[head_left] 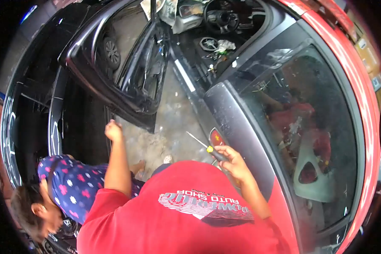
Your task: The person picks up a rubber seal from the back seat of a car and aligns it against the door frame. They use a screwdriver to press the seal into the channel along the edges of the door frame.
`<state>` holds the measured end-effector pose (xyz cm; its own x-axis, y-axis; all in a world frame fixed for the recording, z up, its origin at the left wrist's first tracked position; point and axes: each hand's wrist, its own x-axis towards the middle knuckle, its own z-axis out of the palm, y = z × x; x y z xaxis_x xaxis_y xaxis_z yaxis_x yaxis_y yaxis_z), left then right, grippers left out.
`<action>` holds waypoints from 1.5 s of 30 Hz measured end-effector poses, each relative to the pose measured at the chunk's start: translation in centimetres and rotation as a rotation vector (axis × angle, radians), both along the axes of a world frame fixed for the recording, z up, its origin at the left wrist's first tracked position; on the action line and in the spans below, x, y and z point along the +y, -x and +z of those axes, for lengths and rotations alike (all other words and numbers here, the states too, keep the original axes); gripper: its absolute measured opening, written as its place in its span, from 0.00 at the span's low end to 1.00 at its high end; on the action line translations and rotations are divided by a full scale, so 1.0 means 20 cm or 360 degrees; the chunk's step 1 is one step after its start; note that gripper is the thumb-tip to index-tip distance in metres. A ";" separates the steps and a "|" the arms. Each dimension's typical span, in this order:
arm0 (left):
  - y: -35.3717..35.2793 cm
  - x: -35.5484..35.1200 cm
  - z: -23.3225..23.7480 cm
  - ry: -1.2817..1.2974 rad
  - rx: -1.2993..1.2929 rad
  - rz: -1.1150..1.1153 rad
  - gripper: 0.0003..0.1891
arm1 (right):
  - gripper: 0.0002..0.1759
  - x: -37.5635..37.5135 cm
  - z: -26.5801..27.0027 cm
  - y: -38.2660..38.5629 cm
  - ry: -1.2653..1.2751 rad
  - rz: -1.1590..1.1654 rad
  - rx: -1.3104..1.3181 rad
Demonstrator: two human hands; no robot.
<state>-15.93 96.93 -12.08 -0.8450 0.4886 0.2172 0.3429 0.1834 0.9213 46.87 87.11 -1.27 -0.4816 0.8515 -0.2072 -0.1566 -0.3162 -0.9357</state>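
My right hand (233,164) is closed around the handle of a screwdriver (210,149), which has a yellow and dark grip. Its thin metal shaft points up and to the left, beside the dark door panel (241,116) of the red car. A red and yellow sticker (216,137) shows just beyond the screwdriver. My left hand (113,130) is curled closed, a little below the lower edge of the open black door (131,108). Whatever it holds, if anything, is hidden by the fingers.
A person in a blue floral top (74,180) bends close on my left, next to a black car (78,114). Ahead is the car's interior with a steering wheel (221,17) and loose parts on the seat area. Concrete floor (175,110) lies between the doors.
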 end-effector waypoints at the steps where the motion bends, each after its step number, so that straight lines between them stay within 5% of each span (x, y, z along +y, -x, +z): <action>1: -0.22 -0.07 -0.01 -0.0370 -0.0520 0.0140 0.11 | 0.37 0.04 0.00 0.04 -0.0087 0.0041 -0.0103; 5: -0.57 -0.27 -0.05 0.0385 -0.1319 -0.0458 0.13 | 0.34 0.19 -0.09 0.24 -0.0476 0.0182 -0.0304; 10: -0.89 -0.26 0.32 0.0480 -0.1709 -0.1074 0.12 | 0.32 0.29 -0.06 0.48 -0.0564 0.0288 -0.0424; 13: -0.87 -0.26 0.35 0.0527 -0.1759 -0.1146 0.10 | 0.31 0.36 -0.18 0.59 -0.0687 0.0288 -0.0294; 16: -0.80 -0.24 0.38 0.0544 -0.1731 -0.1148 0.10 | 0.30 0.41 -0.22 0.64 -0.0355 0.0383 -0.0341; 24: -0.59 -0.21 0.42 0.0689 -0.1534 -0.1148 0.08 | 0.26 0.45 -0.42 0.88 -0.0227 0.0224 0.0022; 26: -0.55 -0.19 0.45 0.0724 -0.1490 -0.1143 0.08 | 0.24 0.48 -0.41 0.91 0.0116 0.0331 0.0100; 28: -0.49 -0.16 0.49 0.0743 -0.1386 -0.1212 0.08 | 0.24 0.50 -0.40 0.96 0.0865 0.0470 0.0429; 29: -0.46 -0.16 0.49 0.0739 -0.1356 -0.1193 0.09 | 0.24 0.49 -0.42 1.00 0.0879 0.0465 0.0449; 31: -0.43 -0.14 0.51 0.0699 -0.1290 -0.1114 0.09 | 0.24 0.47 -0.44 1.10 0.0223 0.0283 0.0268; 34: -0.42 -0.10 0.54 0.0613 -0.1190 -0.0962 0.12 | 0.25 0.50 -0.44 1.23 0.0059 0.0217 0.0370; 38: -0.38 -0.04 0.60 0.0046 -0.1592 -0.0930 0.16 | 0.25 0.63 -0.37 1.38 -0.0105 0.0159 0.0351; 45: -0.22 0.03 0.67 -0.0332 -0.1867 -0.0996 0.16 | 0.24 0.87 -0.24 1.56 -0.0795 0.0075 0.0082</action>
